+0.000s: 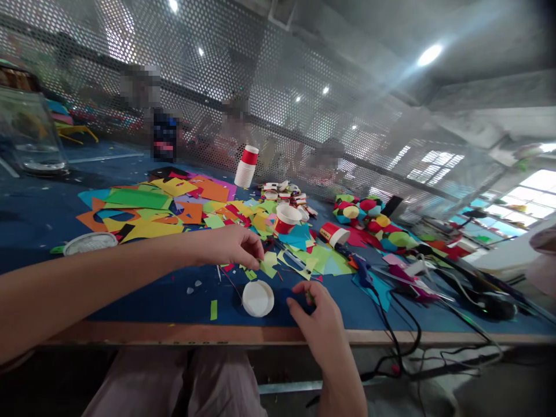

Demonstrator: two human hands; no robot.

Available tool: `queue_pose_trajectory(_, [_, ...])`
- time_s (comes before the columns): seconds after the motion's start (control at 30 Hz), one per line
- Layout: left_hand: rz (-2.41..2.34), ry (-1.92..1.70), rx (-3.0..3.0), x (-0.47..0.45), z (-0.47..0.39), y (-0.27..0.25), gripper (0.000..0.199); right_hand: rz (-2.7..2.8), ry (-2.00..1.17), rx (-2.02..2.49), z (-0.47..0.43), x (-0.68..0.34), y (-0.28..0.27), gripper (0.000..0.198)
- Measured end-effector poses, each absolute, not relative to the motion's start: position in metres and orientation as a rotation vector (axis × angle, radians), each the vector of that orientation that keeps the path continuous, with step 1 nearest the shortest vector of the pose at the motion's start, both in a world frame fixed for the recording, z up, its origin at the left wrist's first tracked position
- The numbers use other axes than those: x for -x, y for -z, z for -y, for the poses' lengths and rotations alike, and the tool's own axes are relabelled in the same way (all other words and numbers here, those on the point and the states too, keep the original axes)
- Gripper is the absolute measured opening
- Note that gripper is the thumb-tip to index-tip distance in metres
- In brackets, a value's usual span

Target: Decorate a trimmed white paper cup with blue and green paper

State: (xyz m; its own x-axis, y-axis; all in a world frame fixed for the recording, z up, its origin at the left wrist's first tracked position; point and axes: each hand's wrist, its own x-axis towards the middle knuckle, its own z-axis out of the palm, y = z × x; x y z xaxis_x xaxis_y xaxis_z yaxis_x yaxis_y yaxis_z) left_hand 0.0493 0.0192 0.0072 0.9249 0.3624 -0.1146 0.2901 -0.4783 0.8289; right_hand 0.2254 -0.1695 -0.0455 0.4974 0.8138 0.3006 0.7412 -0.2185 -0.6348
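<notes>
My left hand (232,246) reaches over loose paper scraps, its fingers curled toward the thumb; whatever is between the fingertips is hidden. At the table's front edge, my right hand (317,310) is bent with a small dark green piece (310,297) showing among its fingers. Between the hands a white paper cup bottom (258,299), cut short, stands with its hollow facing up. It touches neither hand. To its left lies a light green paper strip (214,310). Beyond the left hand is a red and white paper cup (286,219) on the scraps.
Coloured paper sheets (139,200) cover the back left. A stack of paper cups (247,166) stands by the perforated screen (278,110). Another cup (334,234) lies tipped. Blue glue gun (364,272), purple tool (412,282) and cables lie at right; a glass jar (32,127) stands far left.
</notes>
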Motion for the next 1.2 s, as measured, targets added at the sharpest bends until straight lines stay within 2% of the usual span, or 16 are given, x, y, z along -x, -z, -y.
queue_pose_trajectory(0.4, [-0.397,-0.064,-2.096,-0.050,-0.024,-0.001,0.019,1.247,-0.046,1.993,0.179,-0.227,0.048,0.021])
queue_pose_trajectory(0.63, [-0.386,-0.043,-2.124,-0.049,-0.024,-0.002,0.020,1.243,0.043,2.050,0.178,-0.238,0.051,0.041])
queue_pose_trajectory(0.93, [-0.397,-0.015,-2.163,-0.049,-0.020,-0.003,0.023,1.368,-0.165,1.961,0.171,-0.240,0.031,0.018])
queue_pose_trajectory(1.07, [-0.402,0.023,-2.173,-0.050,-0.021,-0.004,0.024,1.329,-0.311,1.862,0.172,-0.224,0.026,0.030])
queue_pose_trajectory(1.2, [-0.404,0.076,-2.183,-0.051,-0.021,-0.003,0.024,1.325,-0.463,1.771,0.167,-0.203,0.028,0.033])
